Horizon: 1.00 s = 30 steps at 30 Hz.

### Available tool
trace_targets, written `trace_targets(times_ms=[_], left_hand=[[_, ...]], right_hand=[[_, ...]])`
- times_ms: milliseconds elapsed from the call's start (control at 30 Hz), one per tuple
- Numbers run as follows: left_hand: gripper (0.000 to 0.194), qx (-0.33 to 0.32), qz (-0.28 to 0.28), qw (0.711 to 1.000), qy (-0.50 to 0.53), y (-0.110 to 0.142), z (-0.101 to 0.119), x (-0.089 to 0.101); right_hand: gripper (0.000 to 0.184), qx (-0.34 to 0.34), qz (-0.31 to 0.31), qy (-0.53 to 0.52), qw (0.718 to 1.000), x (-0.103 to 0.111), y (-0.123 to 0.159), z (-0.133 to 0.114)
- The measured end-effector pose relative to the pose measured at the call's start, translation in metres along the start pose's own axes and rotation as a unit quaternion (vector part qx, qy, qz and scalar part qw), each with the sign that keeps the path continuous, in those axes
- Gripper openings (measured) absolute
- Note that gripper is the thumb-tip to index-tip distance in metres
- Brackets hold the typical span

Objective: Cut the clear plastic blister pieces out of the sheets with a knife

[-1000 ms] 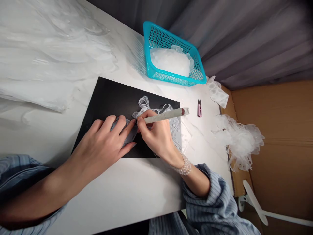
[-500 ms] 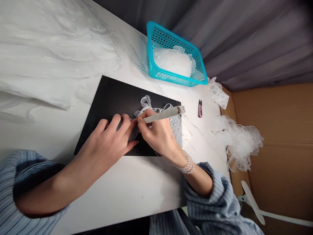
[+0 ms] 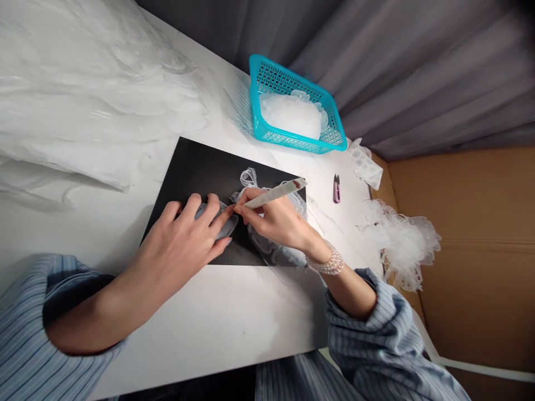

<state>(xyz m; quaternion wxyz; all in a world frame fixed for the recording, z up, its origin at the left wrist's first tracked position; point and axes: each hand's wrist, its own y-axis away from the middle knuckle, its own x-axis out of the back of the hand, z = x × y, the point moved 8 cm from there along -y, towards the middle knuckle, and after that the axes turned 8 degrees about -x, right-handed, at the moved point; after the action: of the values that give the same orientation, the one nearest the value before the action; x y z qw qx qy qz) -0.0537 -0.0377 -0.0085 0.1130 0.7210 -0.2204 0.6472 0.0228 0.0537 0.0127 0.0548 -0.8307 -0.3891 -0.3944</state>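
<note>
- Folds of heavy white satin-like fabric (image 3: 83, 94) lie bunched across the far left of the white marble-patterned bench (image 3: 217, 317), beside a blue-and-white striped shirt sleeve (image 3: 29, 328).
- The left hand (image 3: 179, 239) has an open grip: its spread fingers press down on the sheer white lace piece (image 3: 219, 223) instead of pinching it. Pressing this close to the tool's point is a sound way to stop the soft mesh creeping.
- That lace lies on a matt black board (image 3: 200, 167), under both hands, with loops rising beyond them and a scalloped length trailing off the board's near corner.
- The right hand (image 3: 271, 220), wearing a pearl bead bracelet (image 3: 326, 265), is clenched pen-style around a slim white marbled marking stick (image 3: 271, 195). Its point meets the lace right at the left forefinger, and a low, steady hold suits such fine work.
- A turquoise perforated plastic basket (image 3: 284, 142) holds a folded white lace bundle (image 3: 290, 114) beyond the board.
- Small pink thread snips (image 3: 336, 189) lie shut, within easy reach of the right hand.
- More ruffled white lace (image 3: 401, 245) sits at the bench's far edge, by a grey curtain (image 3: 418, 72) and brown cardboard (image 3: 472, 295).
</note>
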Motion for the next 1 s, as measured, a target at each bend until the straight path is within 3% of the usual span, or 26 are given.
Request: trace_targets(times_ms=[233, 367, 467, 700, 867, 1000], left_hand=[[0.048, 0.007, 0.020, 1.000, 0.016, 0.000, -0.004, 0.001], [0.039, 0.045, 0.065, 0.985, 0.156, 0.000, -0.017, -0.002], [0.032, 0.083, 0.059, 0.958, 0.270, -0.001, -0.027, -0.011], [0.011, 0.116, 0.024, 0.915, 0.385, -0.010, -0.035, -0.020], [0.020, 0.124, 0.015, 0.898, 0.422, -0.016, -0.044, -0.020], [0.020, 0.138, 0.025, 0.881, 0.452, -0.018, -0.055, -0.020]], right_hand=[[0.017, -0.024, 0.021, -0.087, 0.996, -0.002, 0.007, 0.014], [0.025, -0.029, 0.073, -0.162, 0.984, 0.011, 0.013, 0.024], [0.030, -0.009, 0.089, -0.114, 0.989, 0.018, 0.017, 0.021], [0.020, 0.106, -0.004, 0.000, 0.994, 0.003, 0.014, 0.002], [0.027, 0.107, -0.063, 0.045, 0.991, -0.009, 0.000, 0.005], [0.035, 0.093, -0.073, -0.022, 0.993, -0.008, -0.008, 0.010]])
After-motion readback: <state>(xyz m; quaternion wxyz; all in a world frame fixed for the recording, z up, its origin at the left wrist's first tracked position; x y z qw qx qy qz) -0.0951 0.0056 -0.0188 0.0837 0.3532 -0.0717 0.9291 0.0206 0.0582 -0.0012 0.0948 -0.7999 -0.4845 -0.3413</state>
